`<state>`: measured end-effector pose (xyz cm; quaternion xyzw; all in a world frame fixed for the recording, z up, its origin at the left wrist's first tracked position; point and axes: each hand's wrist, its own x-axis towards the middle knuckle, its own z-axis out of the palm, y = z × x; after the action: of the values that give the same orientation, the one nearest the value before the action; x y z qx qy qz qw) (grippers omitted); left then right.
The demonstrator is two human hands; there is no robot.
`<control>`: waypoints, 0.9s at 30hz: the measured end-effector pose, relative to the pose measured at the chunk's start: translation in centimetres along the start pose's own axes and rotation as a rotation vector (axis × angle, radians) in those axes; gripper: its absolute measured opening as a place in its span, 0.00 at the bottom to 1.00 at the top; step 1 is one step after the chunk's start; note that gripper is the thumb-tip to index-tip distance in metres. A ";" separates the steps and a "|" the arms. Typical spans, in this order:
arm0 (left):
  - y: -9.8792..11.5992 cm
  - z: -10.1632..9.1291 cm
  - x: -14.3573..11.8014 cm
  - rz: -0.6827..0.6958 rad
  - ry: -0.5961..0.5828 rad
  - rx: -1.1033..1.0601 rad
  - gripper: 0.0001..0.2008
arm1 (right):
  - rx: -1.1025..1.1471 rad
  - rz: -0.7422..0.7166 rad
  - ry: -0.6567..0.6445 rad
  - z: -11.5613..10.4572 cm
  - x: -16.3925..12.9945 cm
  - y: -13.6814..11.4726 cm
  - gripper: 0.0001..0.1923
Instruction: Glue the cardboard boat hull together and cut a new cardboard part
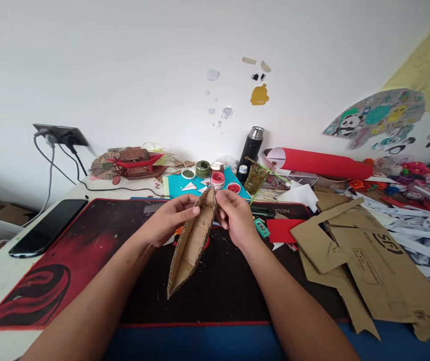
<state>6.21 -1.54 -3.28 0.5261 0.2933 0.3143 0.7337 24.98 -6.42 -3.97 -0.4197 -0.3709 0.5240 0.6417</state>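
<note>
1. Boat-shaped cardboard piece [194, 245]: above the mat [237, 286], tips toward one and seven o'clock.
2. Left hand [173, 216] pinches its left rim, right hand [236, 214] its far tip, fingers nearly closed.
3. Mat stretches to its red edge [200, 324] at six; cardboard scraps [369, 265] at three.

A person's left hand [170, 216] is gripping the left wall of a boat-shaped cardboard piece [197, 238], and the right hand [238, 216] is pinching its far tip, with its free tip pointing toward seven o'clock. Beneath, a black-and-red mat [230, 291] is covering part of the table [12, 281]. From the piece, a phone [47, 228] is lying at nine o'clock, a red model boat [140, 163] is sitting at eleven, a black flask [250, 149] is standing at one, and cut cardboard [373, 276] is lying at three.
</note>
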 end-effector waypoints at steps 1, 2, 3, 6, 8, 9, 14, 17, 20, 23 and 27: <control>0.0 0.0 0.0 0.003 0.004 -0.001 0.22 | -0.009 -0.003 0.004 0.0 0.0 0.0 0.26; 0.0 -0.1 0.0 0.005 0.006 0.000 0.22 | -0.015 -0.006 0.005 0.1 0.0 0.0 0.25; 0.0 -0.1 0.1 0.008 0.008 0.003 0.22 | -0.019 -0.010 0.006 0.1 -0.1 0.0 0.24; 0.0 0.1 0.0 0.012 0.016 0.029 0.21 | -0.027 -0.012 0.002 0.2 -0.1 0.0 0.23; 0.2 0.2 0.0 0.004 0.035 0.051 0.22 | -0.025 -0.012 0.002 0.1 0.0 0.0 0.23; 0.4 0.2 -0.1 -0.009 0.048 0.058 0.22 | -0.021 -0.013 0.000 0.1 0.0 0.0 0.24; 1.8 -1.4 -0.3 -0.017 0.268 0.018 0.21 | -0.077 -0.053 -0.048 -0.1 -0.2 -0.3 0.23; 2.4 -3.3 0.0 0.081 0.505 0.020 0.20 | -0.271 -0.088 -0.116 0.2 -0.9 -0.1 0.22; 2.5 -4.6 0.2 0.149 0.593 0.084 0.20 | -0.623 -0.165 -0.209 0.8 -1.7 0.5 0.19; 2.5 -4.6 0.2 0.179 0.579 0.133 0.19 | -1.013 -0.198 -0.274 1.4 -2.3 1.2 0.20; 2.8 -3.7 0.0 0.172 0.595 0.137 0.17 | -1.331 -0.153 -0.282 1.7 -2.5 1.7 0.31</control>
<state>2.93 1.35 -1.62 0.4821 0.4700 0.4949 0.5493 22.35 -8.47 -5.03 -0.6251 -0.7227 0.1873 0.2277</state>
